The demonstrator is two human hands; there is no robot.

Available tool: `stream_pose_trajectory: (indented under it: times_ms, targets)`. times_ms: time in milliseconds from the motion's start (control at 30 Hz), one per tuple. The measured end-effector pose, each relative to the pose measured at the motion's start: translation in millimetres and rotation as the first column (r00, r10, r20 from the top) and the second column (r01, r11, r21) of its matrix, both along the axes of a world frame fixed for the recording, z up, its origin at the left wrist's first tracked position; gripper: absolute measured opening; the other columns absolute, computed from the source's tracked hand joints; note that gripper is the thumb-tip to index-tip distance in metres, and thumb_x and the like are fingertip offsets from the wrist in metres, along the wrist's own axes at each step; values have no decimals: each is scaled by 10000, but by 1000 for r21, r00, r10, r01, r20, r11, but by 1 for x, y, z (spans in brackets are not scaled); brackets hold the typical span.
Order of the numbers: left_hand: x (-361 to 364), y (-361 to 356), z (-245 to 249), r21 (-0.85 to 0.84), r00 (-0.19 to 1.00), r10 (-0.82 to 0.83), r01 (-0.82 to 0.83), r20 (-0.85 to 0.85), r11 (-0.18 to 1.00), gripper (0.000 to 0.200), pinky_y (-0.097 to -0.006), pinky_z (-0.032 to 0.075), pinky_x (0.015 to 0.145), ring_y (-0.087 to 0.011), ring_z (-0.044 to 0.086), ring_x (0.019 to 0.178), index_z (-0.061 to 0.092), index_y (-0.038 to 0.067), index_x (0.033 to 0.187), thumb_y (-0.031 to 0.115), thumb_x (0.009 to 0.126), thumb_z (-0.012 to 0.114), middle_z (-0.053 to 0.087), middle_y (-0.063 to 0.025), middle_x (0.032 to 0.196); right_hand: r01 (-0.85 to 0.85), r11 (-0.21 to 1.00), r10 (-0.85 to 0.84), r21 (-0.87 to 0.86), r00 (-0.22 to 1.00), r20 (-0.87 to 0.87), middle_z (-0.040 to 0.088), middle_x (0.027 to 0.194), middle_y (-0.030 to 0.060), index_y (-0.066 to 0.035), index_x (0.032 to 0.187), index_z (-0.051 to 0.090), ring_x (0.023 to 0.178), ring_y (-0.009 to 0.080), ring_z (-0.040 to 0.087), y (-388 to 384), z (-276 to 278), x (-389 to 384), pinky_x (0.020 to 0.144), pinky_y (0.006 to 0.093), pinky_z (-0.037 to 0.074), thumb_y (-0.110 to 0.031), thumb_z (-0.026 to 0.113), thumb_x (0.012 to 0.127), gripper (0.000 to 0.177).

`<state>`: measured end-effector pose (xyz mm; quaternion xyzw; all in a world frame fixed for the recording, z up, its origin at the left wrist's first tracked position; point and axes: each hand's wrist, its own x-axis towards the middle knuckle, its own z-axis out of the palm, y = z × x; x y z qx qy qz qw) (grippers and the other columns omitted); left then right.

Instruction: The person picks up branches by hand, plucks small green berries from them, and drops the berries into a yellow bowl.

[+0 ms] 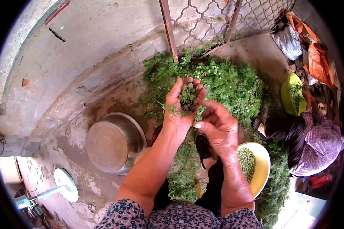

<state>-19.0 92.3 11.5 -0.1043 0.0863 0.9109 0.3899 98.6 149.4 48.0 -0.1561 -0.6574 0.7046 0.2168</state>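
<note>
My left hand (183, 103) is cupped palm up round a small heap of green berries and leafy bits (188, 96), with a thin green sprig (171, 108) lying across the wrist side. Close by on the right is my right hand (218, 128), its fingers curled and its thumb apart from them, with nothing visible between. Beyond both hands a large pile of feathery green branches (233, 84) with pale berries covers the ground. A yellow basin (262, 168) holding many green berries (247, 164) stands beside my right forearm, which partly hides it.
A metal pot (109, 145) rests on the ground at left, near a white fan-like stand (66, 185). At right a person in a patterned top (319, 145) reaches into a lime-green basin (288, 95). A metal lattice gate (202, 23) and sacks (288, 42) are behind.
</note>
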Motion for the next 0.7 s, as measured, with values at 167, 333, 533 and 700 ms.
stream_pose_trajectory:
  times_ms: [167, 333, 533, 700]
  targets:
    - [19, -5, 23, -168, 985, -166, 172, 50, 971, 253, -297, 549, 708, -181, 589, 855, 542, 104, 985, 333, 880, 558, 568, -28, 946, 1, 915, -90, 404, 976, 200, 517, 869, 51, 34, 1262, 423, 655, 63, 479, -21, 17, -16, 563, 188, 423, -361, 796, 616, 844]
    - [22, 2, 3, -184, 987, -97, 73, -124, 980, 270, -323, 530, 763, -197, 573, 885, 547, 83, 1007, 318, 875, 568, 564, -50, 948, -20, 931, -90, 364, 954, 285, 553, 857, 29, -7, 1249, 469, 635, 70, 466, -7, 9, -18, 570, 215, 425, -370, 810, 594, 822]
    - [26, 5, 2, -115, 988, -55, 39, -142, 993, 259, -331, 500, 789, -196, 556, 859, 564, 40, 983, 277, 878, 560, 564, -85, 918, 0, 948, -71, 319, 975, 210, 596, 823, 28, 2, 1132, 574, 673, 64, 511, 3, 0, -19, 605, 226, 457, -72, 720, 725, 438]
    - [29, 10, -8, -80, 994, -83, 78, -68, 994, 253, -321, 471, 778, -196, 530, 869, 565, 25, 970, 264, 890, 539, 551, -91, 906, 105, 785, -160, 610, 986, 37, 633, 822, 84, -13, 1055, 611, 790, 163, 605, 0, -2, -19, 726, 267, 474, 61, 638, 709, 355]
